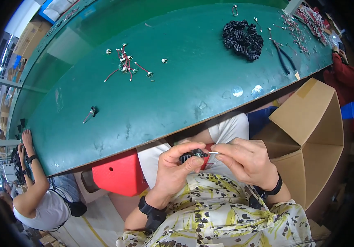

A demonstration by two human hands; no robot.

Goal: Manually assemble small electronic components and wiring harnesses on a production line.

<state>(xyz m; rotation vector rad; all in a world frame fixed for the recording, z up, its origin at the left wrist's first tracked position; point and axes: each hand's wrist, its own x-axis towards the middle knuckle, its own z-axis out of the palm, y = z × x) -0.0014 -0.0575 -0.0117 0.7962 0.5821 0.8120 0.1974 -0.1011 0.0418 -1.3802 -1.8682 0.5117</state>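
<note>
Above my lap, in front of the table edge, both hands are close together. A small black plastic part is pinched between the thumb and fingers of my left hand. My right hand grips a thin, light-coloured rod, its tip against or very near the part's right end. The rod's kind cannot be made out, since the fingers cover most of it. A bit of red wire seems to hang below the part.
On the green table lie a cluster of red-wired connectors, one wired black part, a heap of black parts and pliers. A cardboard box stands at right, a red stool at left. Other people sit at both ends.
</note>
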